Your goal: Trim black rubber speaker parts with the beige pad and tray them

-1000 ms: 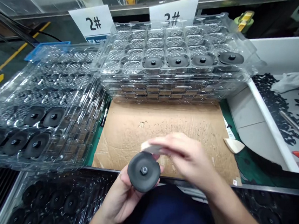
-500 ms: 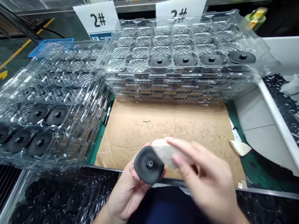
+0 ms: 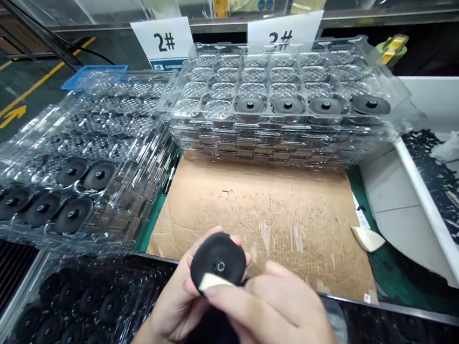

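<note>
My left hand [image 3: 179, 297] holds a black rubber-like disc [image 3: 217, 249] from beneath, fingers wrapped round its edge. The disc has rounded corners and a small hollow stud in its middle, and its face is turned up towards me. In my right hand [image 3: 280, 317] is a cream-coloured pad [image 3: 213, 283], pinched by the fingers and mostly covered by them. The pad's visible end lies against the disc's lower face, below the stud. Both hands are above the near edge of a cardboard sheet [image 3: 250, 206].
Clear plastic trays [image 3: 266, 124] are stacked behind the cardboard, with several black discs in the front row. Another tray stack [image 3: 131, 184] stands left, also with discs. A cream wedge [image 3: 368, 239] lies right, beside a white bin [image 3: 426, 196] with black scraps. More filled trays [image 3: 132, 292] sit below.
My right hand has moved left and down, bringing the pad from the disc's upper right edge to its lower face. The left hand has shifted slightly left with the disc.
</note>
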Tool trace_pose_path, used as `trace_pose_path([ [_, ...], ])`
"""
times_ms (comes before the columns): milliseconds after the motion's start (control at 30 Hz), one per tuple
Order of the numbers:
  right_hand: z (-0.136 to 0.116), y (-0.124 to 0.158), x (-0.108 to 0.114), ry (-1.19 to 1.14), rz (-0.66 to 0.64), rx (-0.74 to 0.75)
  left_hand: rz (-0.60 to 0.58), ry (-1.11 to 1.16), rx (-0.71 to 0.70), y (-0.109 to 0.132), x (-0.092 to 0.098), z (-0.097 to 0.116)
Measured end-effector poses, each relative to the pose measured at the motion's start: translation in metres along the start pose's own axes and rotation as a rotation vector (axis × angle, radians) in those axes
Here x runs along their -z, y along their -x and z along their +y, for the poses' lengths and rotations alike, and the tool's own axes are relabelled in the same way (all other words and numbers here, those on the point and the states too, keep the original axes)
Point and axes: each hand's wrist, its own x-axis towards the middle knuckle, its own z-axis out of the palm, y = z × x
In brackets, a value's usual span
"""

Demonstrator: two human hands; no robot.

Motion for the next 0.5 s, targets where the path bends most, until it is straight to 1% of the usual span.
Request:
trace_pose_path([
  [67,0.004,0.008,0.007,0.075,-0.03,-0.099,-0.013,0.065,0.008,0.0,0.004,0.0],
  [133,0.014,0.012,0.011,0.127,-0.015,-0.159,-0.015,0.105,0.043,0.0,0.005,-0.002],
  [200,0.03,0.013,0.009,0.051,-0.004,-0.17,-0.039,0.116,0.079,0.001,0.003,-0.003],
  [233,0.041,0.015,0.005,-0.013,0.01,-0.202,-0.06,0.123,0.084,0.003,0.003,-0.002],
  [300,0.064,0.023,-0.009,-0.104,0.04,-0.329,-0.098,0.147,0.066,0.008,0.002,-0.002],
  [367,0.088,0.037,-0.028,-0.074,0.063,-0.467,-0.111,0.179,0.036,0.015,0.005,-0.002],
  [433,0.105,0.052,-0.043,-0.009,0.075,-0.515,-0.11,0.205,0.017,0.02,0.009,-0.005],
  [500,0.11,0.064,-0.049,0.026,0.108,-0.532,-0.116,0.231,0.014,0.024,0.012,-0.009],
])
